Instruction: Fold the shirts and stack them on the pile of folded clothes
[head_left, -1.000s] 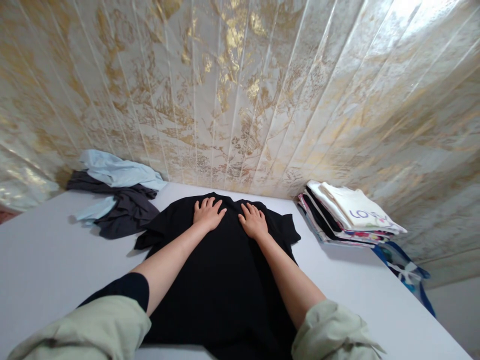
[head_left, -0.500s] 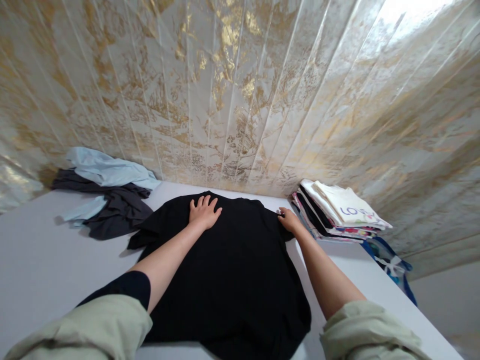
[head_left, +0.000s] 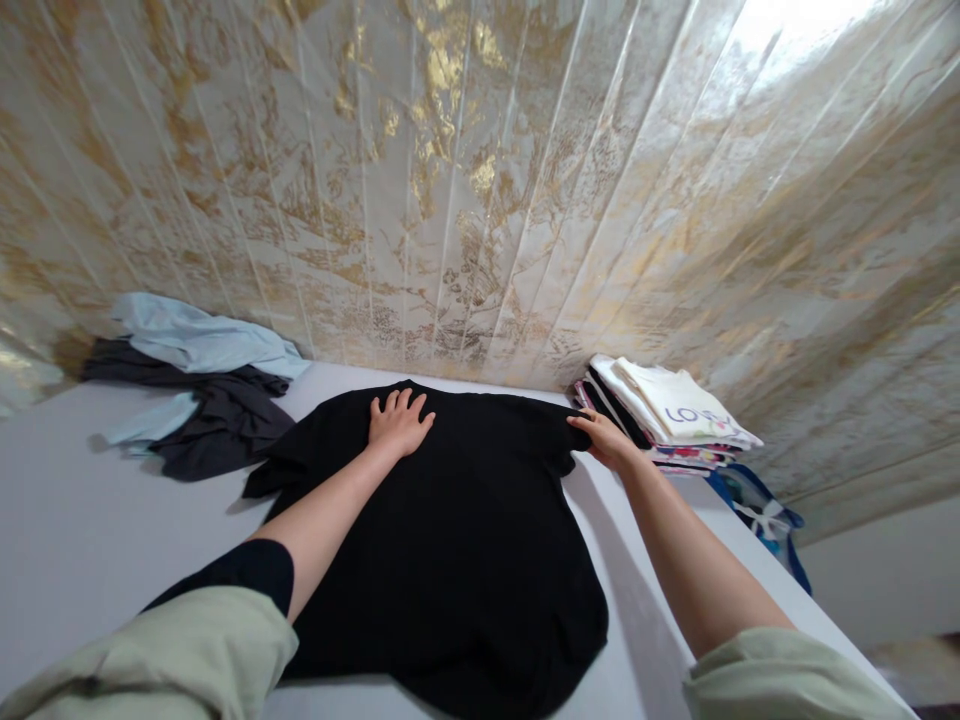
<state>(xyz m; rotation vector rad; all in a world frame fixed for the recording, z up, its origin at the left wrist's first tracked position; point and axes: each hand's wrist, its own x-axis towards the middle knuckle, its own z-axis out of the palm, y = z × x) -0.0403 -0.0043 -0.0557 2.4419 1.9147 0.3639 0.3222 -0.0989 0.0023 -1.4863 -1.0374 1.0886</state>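
A black T-shirt [head_left: 457,530] lies spread on the white table, its collar end toward the curtain. My left hand [head_left: 400,424] rests flat on its upper left part, fingers spread. At the far right of the shirt, my right hand [head_left: 606,438] pinches the end of the right sleeve, which is stretched out sideways. The left sleeve lies loosely bunched on the table. Part of the shirt's left side is hidden under my left forearm.
A stack of folded clothes [head_left: 667,410] stands just beyond my right hand. Crumpled dark and light blue garments [head_left: 225,420] lie at the left on the white table [head_left: 67,540]. A gold-patterned curtain [head_left: 450,200] hangs behind. A blue bag [head_left: 765,520] is by the right edge.
My right hand has moved outward to the right, drawing the shirt's right sleeve out straighter. My left hand stays pressed on the shirt.
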